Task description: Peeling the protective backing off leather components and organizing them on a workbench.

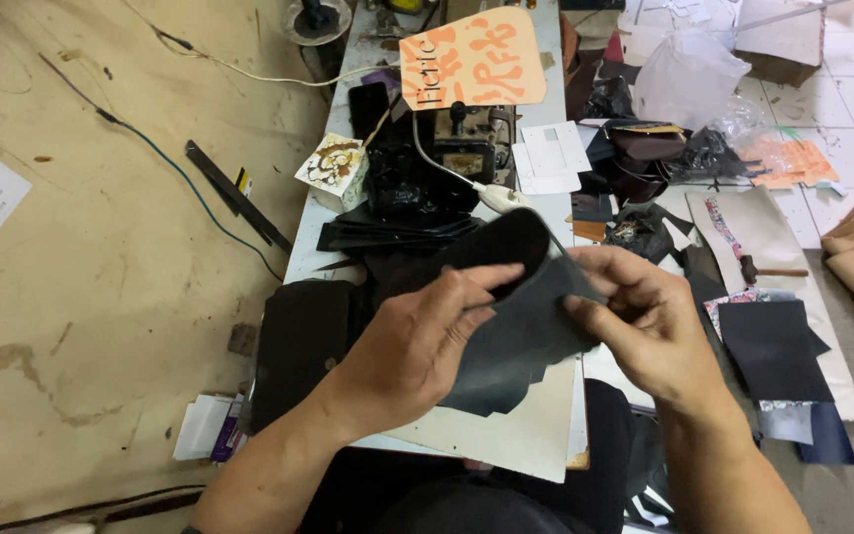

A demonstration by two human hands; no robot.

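Both hands are up over the bench, working a stack of thin dark grey pieces (521, 331), soft and matte like leather or stiff fabric, with straight-cut edges that fan out at the bottom. The left hand (412, 351) pinches the top sheet between thumb and forefinger, bending it back so that a rounded black flap curls over. The right hand (644, 326) grips the stack's other edge, fingers folded around it.

Under them lies a pale, flat board (506, 435) on a narrow white table (303, 257). Further back sits an old black sewing machine (447, 148), grimy and metallic, with an orange card (471, 57) propped above it and a heap of dark cut pieces (387, 232) at its foot. More black sheets (773, 346) lie on the floor to the right; the wall on the left is stained beige.
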